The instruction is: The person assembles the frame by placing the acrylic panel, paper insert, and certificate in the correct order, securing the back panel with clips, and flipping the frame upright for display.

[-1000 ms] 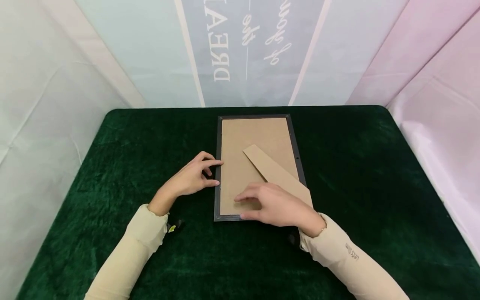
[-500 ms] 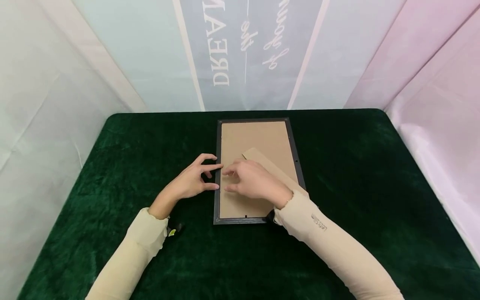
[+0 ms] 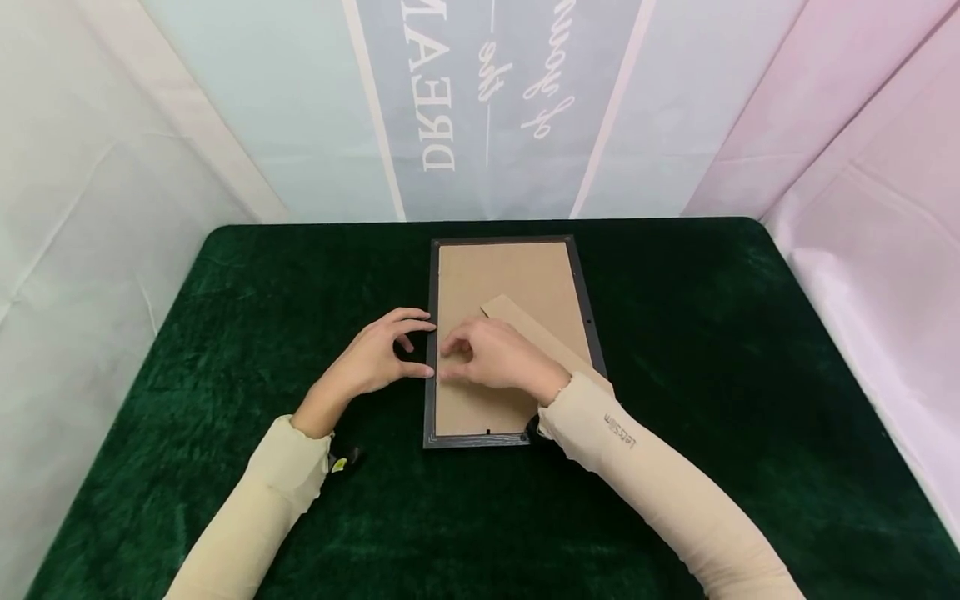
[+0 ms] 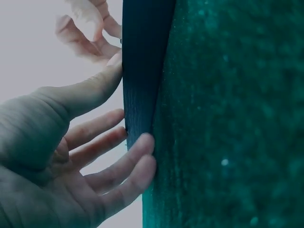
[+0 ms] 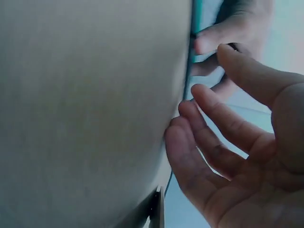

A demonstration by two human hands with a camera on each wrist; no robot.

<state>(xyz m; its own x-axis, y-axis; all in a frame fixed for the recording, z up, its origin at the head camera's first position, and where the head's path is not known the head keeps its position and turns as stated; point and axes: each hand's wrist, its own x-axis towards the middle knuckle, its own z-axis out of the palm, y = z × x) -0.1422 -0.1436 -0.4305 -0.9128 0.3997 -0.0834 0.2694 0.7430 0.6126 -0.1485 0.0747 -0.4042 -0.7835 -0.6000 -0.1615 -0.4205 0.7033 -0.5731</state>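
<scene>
A picture frame [image 3: 430, 400] with a dark rim lies back side up, its tan backing board [image 3: 510, 267] showing. Slanting across the board is a flat tan stand leg [image 3: 536, 332], partly covered by my right hand and sleeve. My left hand [image 3: 375, 354] rests at the frame's left side, fingertips and thumb right at the rim. In the left wrist view two fingertips [image 4: 142, 171] lie along the outer side of the rim. My right hand [image 3: 498, 354] is over the board near that same rim, fingers bent and thumb apart. In the right wrist view its fingertips [image 5: 178, 137] meet the board.
Dark green velvet cloth [image 3: 712, 375] covers the table beneath the frame. A backdrop [image 3: 315, 125] with white lettering hangs behind the far edge, and pale curtains [image 3: 885, 250] stand at both sides. A small dark turn tab or slot [image 3: 488, 432] shows at the frame's near edge.
My right hand has moved from the frame's near edge up and left to the left rim, beside my left hand. The left hand stays at the rim, its fingers slightly shifted.
</scene>
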